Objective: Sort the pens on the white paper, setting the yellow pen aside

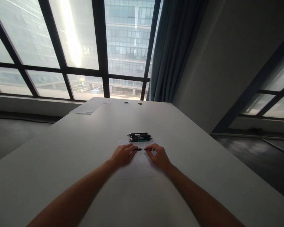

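Above a white sheet of paper, my left hand is closed around a dark pen, whose pale narrow end points right. Facing it, my right hand pinches a small dark pen part between thumb and fingertips, in line with the pen. Whether the two pieces touch is too small to make out. Just beyond both hands lies a pile of several dark pens, roughly parallel, one with a green stretch along its barrel.
The white table extends away toward the windows. Printed papers lie at its far left corner, and two round cable holes sit near the far edge. A blue-grey curtain hangs beyond it.
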### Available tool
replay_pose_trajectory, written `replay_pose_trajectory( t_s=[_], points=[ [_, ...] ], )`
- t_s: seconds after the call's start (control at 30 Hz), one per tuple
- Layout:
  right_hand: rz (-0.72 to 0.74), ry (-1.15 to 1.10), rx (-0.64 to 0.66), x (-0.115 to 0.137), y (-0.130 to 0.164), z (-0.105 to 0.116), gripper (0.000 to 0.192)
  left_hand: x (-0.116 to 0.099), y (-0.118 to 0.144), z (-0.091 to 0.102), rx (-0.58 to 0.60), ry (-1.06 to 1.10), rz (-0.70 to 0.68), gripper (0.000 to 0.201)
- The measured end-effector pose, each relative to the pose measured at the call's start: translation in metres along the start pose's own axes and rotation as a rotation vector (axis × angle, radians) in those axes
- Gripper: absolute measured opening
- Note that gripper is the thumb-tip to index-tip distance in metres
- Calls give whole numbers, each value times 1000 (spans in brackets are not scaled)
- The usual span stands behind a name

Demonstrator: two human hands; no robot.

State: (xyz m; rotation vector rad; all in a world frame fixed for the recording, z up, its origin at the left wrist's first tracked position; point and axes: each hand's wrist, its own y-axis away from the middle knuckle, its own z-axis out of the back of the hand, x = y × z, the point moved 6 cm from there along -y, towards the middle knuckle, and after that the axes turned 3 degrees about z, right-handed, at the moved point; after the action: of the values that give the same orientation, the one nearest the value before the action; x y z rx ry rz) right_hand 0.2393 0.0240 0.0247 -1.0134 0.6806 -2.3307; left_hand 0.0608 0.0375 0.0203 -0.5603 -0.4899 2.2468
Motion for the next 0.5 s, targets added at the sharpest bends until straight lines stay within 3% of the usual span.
replay_pose_trajectory(
  t_s=[0.33,0.5],
  points=[
    [22,-30,-16,7,-1,-1,9,0,1,-1,6,33,-20,27],
    [116,3,-29,11,0,1,12,0,1,-3,4,46,-21,27]
  ],
)
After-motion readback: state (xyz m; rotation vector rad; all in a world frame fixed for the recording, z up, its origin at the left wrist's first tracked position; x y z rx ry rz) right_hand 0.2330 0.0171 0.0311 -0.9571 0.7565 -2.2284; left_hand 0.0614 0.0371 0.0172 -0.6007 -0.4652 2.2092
